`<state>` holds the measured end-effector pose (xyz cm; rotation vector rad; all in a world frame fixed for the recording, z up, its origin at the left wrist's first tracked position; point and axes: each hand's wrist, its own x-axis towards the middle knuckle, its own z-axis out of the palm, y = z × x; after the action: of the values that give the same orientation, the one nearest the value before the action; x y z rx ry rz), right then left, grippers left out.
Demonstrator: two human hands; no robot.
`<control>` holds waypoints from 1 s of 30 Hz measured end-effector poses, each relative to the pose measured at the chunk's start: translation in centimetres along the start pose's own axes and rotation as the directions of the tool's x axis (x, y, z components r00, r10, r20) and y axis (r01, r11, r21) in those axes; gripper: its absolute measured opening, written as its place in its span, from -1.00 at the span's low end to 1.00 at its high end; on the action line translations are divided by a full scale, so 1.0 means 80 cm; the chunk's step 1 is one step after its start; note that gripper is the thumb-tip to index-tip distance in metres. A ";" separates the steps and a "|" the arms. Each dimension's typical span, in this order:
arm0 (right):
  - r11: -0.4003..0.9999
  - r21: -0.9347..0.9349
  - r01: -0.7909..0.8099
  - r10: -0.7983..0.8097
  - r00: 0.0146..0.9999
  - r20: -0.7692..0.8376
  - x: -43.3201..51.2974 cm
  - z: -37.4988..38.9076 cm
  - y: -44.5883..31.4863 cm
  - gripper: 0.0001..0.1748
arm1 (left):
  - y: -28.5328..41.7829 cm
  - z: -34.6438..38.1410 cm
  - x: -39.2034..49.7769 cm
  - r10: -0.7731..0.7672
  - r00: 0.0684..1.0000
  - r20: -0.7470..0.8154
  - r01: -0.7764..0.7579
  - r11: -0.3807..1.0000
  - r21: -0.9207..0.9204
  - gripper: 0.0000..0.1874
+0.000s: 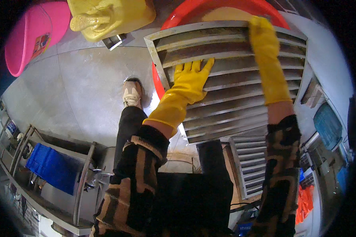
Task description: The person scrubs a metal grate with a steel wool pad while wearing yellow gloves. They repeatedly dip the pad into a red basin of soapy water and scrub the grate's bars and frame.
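Observation:
A louvered metal panel (pixel 225 89) with a pale frame and grimy slats lies tilted across a red basin (pixel 181 16), covering much of it. My left hand (pixel 192 77), in a yellow rubber glove, presses flat on the slats near the panel's left side, fingers spread. At the far edge of the panel is my right hand (pixel 262 32), in a matching glove with the fingers curled. It is slightly blurred, and I cannot tell whether it grips the frame or something small. Brownish liquid (pixel 225 14) shows in the basin beyond the panel.
A yellow plastic container (pixel 130 20) and a pink bucket (pixel 41 29) stand at the far left. Another louvered panel (pixel 250 163) is near my right leg. At lower left, a blue crate (pixel 53 169) sits by a metal rack (pixel 83 183). A red plastic bag (pixel 305 204) lies at right.

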<state>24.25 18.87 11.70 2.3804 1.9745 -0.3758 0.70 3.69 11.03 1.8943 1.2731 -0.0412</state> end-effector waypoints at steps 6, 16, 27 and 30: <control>0.832 0.165 0.530 -0.508 0.606 0.612 -0.095 0.032 -0.261 -0.50 | -0.009 0.029 0.014 0.069 0.982 -0.175 -0.115 0.956 -0.271 0.12; 0.961 0.090 0.262 -0.273 0.848 0.453 -0.065 0.030 -0.201 -0.54 | -0.008 0.001 -0.001 0.006 0.993 0.114 -0.003 1.000 -0.028 0.08; 0.779 -0.183 0.600 -0.579 0.800 0.161 -0.084 0.085 -0.244 -0.73 | -0.008 0.008 0.012 0.056 0.998 0.009 -0.055 0.995 -0.085 0.00; 0.778 0.007 0.628 -0.537 0.659 0.527 -0.113 0.064 -0.234 -0.77 | -0.005 0.004 0.013 0.057 0.998 0.017 -0.055 0.994 -0.094 -0.02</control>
<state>3.66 12.98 11.04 1.2729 2.3059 -0.7143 1.02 4.31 10.16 1.8441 1.1881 0.0283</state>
